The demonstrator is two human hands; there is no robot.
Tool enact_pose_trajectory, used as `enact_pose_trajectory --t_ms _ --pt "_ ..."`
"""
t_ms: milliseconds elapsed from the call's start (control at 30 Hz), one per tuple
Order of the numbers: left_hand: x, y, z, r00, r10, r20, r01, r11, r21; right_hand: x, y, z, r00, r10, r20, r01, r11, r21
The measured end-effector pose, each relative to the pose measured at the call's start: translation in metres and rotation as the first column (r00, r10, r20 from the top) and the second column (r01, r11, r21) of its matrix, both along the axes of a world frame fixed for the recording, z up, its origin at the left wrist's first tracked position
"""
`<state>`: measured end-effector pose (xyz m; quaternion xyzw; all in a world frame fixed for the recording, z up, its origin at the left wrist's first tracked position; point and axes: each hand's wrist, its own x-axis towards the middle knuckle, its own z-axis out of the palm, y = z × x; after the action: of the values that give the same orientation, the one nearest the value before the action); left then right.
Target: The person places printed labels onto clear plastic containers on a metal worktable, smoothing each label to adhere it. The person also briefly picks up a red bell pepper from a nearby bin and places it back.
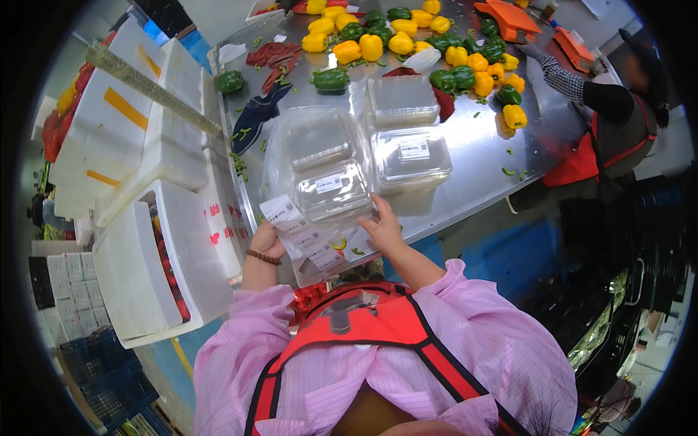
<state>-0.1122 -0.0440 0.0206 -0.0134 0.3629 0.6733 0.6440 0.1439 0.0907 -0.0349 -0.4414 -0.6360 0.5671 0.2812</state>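
Observation:
My left hand (267, 243), a beaded bracelet at its wrist, is closed on the left edge of a white label sheet (297, 234). The sheet hangs over the table's near edge, left of a clear plastic box (338, 202) with a white label on its lid. At that box's front right corner is my right hand (385, 227), thumb and index finger apart, the fingertips close against the plastic. Behind the labelled box lie more clear boxes (316, 138), partly within clear plastic film. To the right, another labelled clear box (416, 156) stands before a stack of clear lids or trays (401, 100).
Yellow and green bell peppers (371, 48) spread across the far side of the metal table (476, 156). White foam boxes (156, 265) line the left, one holding red peppers. Dark cloths (260, 116) lie at the table's left. A co-worker's gloved arm (560, 76) reaches in from the right.

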Motion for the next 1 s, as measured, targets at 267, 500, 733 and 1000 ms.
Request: enact_pose_trajectory --t_ms 267,500,733,1000 --pt "0.002 0.009 0.025 0.998 0.009 -0.056 -0.009 1.000 -0.002 0.008 0.012 0.056 0.978 0.074 0.194 -0.110 0.978 0.180" --pt "-0.005 0.004 0.013 0.994 0.054 0.098 -0.054 0.999 0.000 0.004 0.023 0.063 0.938 0.105 0.330 -0.267 0.825 0.498" --pt "-0.006 0.010 0.012 0.997 -0.016 0.075 0.015 1.000 0.019 -0.001 0.015 0.070 0.919 0.192 0.344 -0.371 0.717 0.590" --pt "0.001 0.014 0.016 0.998 0.043 0.056 -0.045 0.999 0.029 -0.034 0.044 0.101 0.858 0.199 0.473 -0.496 0.557 0.666"
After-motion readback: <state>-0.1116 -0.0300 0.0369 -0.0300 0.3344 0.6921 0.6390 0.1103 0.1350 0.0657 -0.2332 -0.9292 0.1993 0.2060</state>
